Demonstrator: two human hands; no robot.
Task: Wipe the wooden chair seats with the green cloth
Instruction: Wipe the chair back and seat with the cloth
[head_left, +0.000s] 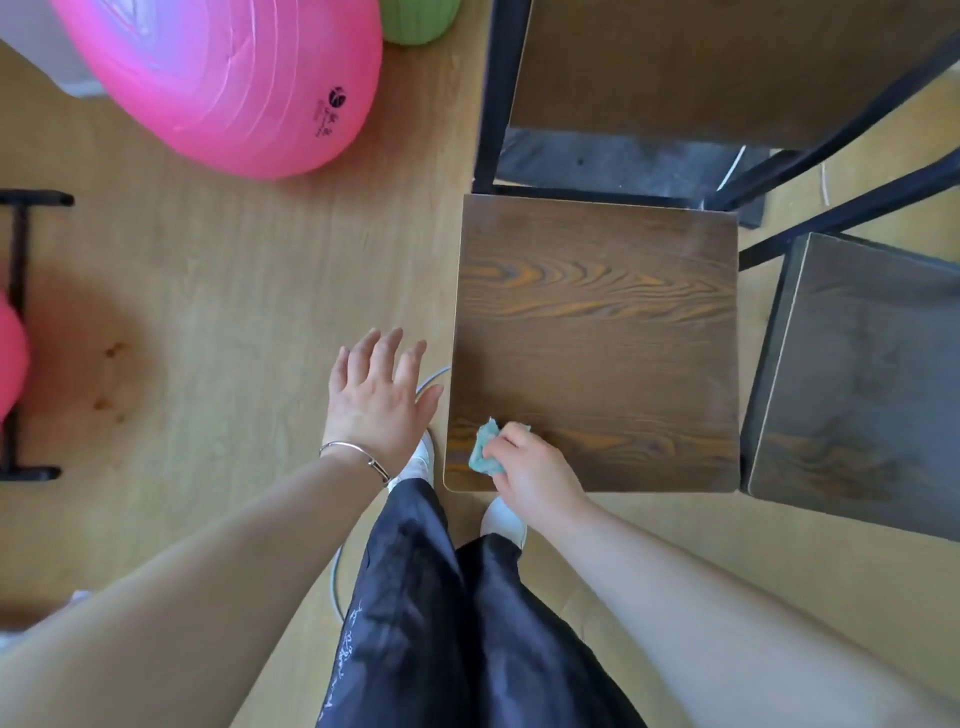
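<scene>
A dark wooden chair seat (597, 332) with a black metal frame stands straight in front of me. My right hand (530, 467) grips a small bunched green cloth (484, 451) and holds it down on the seat's near left corner. My left hand (379, 392) hovers over the floor just left of the seat, fingers spread and holding nothing. A second wooden chair seat (857, 384) stands to the right, close beside the first.
A large pink exercise ball (223, 73) lies on the wooden floor at the upper left, with a green object (418, 21) behind it. A black metal stand (21, 332) is at the far left. A dark table top (727, 62) is behind the chair.
</scene>
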